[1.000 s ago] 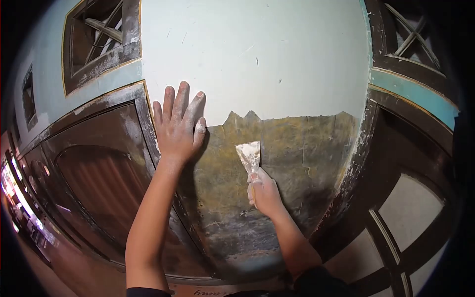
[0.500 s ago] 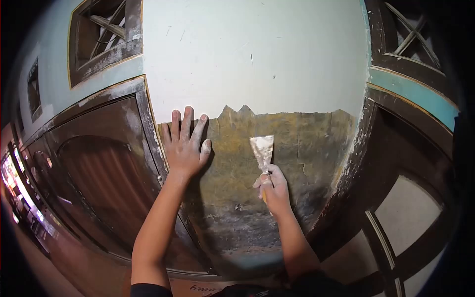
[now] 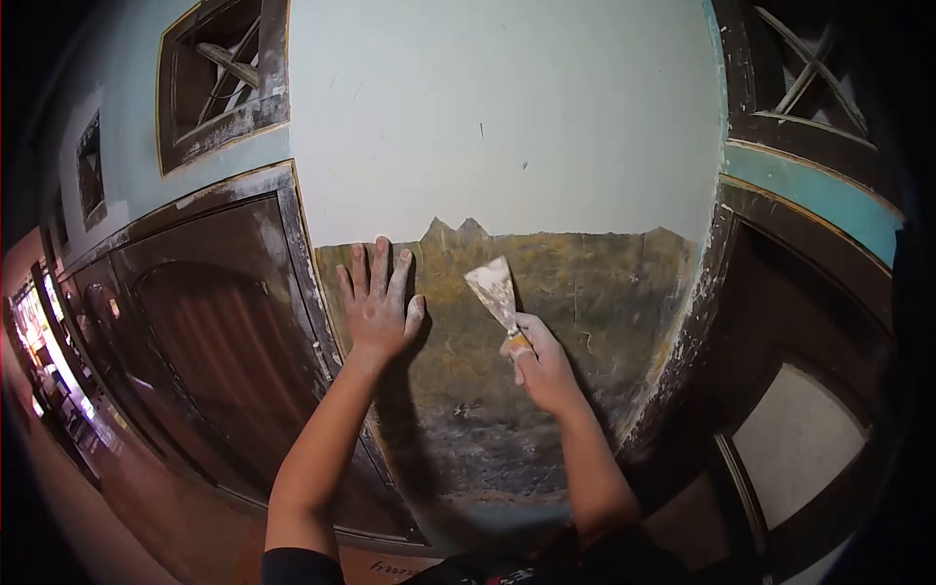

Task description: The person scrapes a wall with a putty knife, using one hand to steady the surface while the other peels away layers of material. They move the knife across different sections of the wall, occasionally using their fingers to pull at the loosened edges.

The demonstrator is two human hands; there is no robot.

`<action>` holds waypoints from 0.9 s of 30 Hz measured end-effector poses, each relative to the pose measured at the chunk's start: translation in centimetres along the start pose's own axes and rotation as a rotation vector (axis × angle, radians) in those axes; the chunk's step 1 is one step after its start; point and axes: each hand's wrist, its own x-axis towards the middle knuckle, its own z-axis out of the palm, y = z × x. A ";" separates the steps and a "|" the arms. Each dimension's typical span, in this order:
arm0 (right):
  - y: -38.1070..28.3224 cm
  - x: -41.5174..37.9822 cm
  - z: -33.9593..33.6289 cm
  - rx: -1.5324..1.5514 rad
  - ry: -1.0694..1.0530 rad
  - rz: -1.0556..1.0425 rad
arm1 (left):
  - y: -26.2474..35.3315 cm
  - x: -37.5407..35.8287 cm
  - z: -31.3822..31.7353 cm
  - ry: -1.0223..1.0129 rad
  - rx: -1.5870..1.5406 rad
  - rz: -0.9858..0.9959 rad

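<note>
My left hand (image 3: 378, 310) lies spread against the dark, mottled lower part of the wall (image 3: 546, 361), its fingertips near the ragged border below the pale upper wall (image 3: 507, 107). In my right hand (image 3: 542, 363) is a putty knife (image 3: 495, 290), gripped by its yellowish handle. The knife's broad blade is smeared with white and points up and to the left, over the dark patch. White dust coats the fingers of both hands. Two small jagged peaks stand up along the border between my hands.
A dark wooden door (image 3: 214, 341) in a scuffed frame flanks the wall on the left, below a small window (image 3: 222, 78). To the right are another dark frame (image 3: 717, 292), a panelled door (image 3: 799, 439) and a window with crossed bars (image 3: 804, 68).
The putty knife has tilted from nearly upright to leaning left. My left hand has slid slightly down on the wall, still spread. The whole view has shifted a little.
</note>
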 end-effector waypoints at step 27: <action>-7.6 3.3 0.4 -0.537 0.043 -0.252 | 0.0 0.0 -0.3 0.024 -0.018 0.027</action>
